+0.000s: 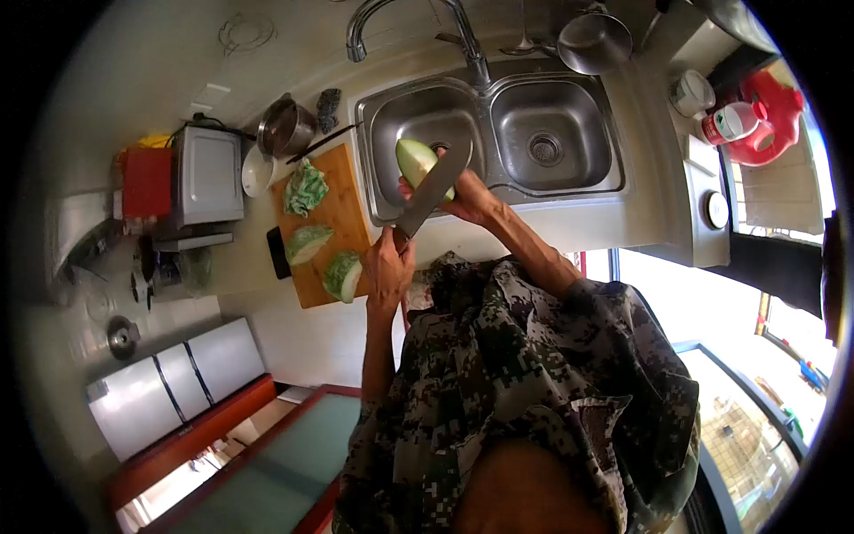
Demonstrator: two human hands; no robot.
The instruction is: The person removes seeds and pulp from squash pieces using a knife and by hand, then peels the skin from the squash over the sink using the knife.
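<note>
My left hand (389, 271) is closed round the handle of a broad-bladed kitchen knife (436, 191). The blade slants up and right across a pale green piece of melon or gourd (414, 160), hiding part of it. My right hand (473, 198) grips that piece from behind the blade, over the left sink basin (387, 133); some of its fingers are hidden. To the left lies a wooden cutting board (340, 182). On it are two rounded green pieces with pale sides (309, 244) (342, 276) and a crumpled green-and-white thing (305, 189).
The right sink basin (569, 125) adjoins, with a faucet (476, 67) behind. A black stick-like thing (325, 142), a pot (286, 127) and a white bowl (258, 171) stand near the board. A dark flat object (278, 253) lies beside it. Red bottle (769, 116) at right.
</note>
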